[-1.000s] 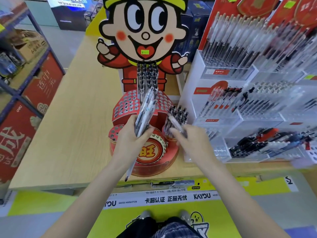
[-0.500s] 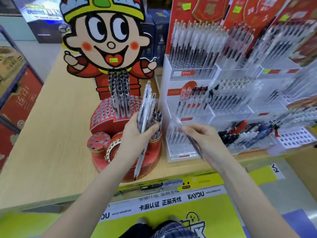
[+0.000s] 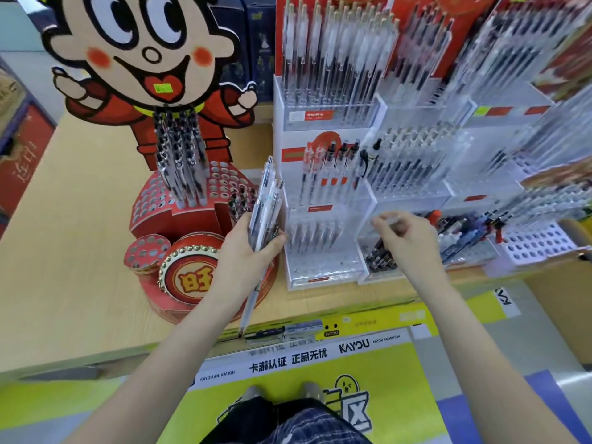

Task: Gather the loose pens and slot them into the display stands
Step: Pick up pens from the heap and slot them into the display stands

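My left hand grips a bundle of clear pens, their caps pointing up and one tip hanging down past the table edge. It sits between the red round display stand and the clear acrylic display stand. My right hand pinches one clear pen, blurred, over a lower compartment of the acrylic stand that holds dark pens. The red stand has several pens upright in its upper tier.
A cartoon cardboard figure rises behind the red stand. Tiered acrylic racks full of pens fill the right side, with a white perforated tray at the far right. The wooden table stretches left. A red shelf unit stands at far left.
My view swung right and closer to the acrylic racks. My right hand moved right from the red stand to the lower acrylic compartment with one pen. My left hand kept its bundle.
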`<state>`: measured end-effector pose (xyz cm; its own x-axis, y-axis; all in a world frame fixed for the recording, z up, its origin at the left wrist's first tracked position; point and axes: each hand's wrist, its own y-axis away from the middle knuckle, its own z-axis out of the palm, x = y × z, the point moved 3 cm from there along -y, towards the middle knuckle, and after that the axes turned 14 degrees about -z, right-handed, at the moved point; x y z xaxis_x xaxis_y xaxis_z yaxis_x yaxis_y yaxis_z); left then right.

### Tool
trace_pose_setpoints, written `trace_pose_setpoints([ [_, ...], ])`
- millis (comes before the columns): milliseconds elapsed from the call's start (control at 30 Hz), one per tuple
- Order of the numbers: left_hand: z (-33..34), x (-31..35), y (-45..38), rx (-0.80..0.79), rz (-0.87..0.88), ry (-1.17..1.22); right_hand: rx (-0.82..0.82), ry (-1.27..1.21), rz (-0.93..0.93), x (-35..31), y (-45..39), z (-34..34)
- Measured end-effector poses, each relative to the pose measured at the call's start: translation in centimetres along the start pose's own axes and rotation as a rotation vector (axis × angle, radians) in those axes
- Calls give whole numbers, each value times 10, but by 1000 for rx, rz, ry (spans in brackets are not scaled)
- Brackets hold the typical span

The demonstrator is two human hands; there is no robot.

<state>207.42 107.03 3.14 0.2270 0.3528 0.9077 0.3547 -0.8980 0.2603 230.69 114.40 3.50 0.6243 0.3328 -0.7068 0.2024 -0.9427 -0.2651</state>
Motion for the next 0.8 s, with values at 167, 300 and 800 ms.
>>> trace_pose_setpoints([
  [167, 11, 0, 0, -10, -64, 42, -177, 178, 4, 12, -21, 12],
  [300, 17, -3, -1, -26, -80, 48, -254, 131, 52, 15, -29, 31],
  [800, 19, -5, -2, -15, -76, 60, -396, 344, 8, 26, -43, 43],
])
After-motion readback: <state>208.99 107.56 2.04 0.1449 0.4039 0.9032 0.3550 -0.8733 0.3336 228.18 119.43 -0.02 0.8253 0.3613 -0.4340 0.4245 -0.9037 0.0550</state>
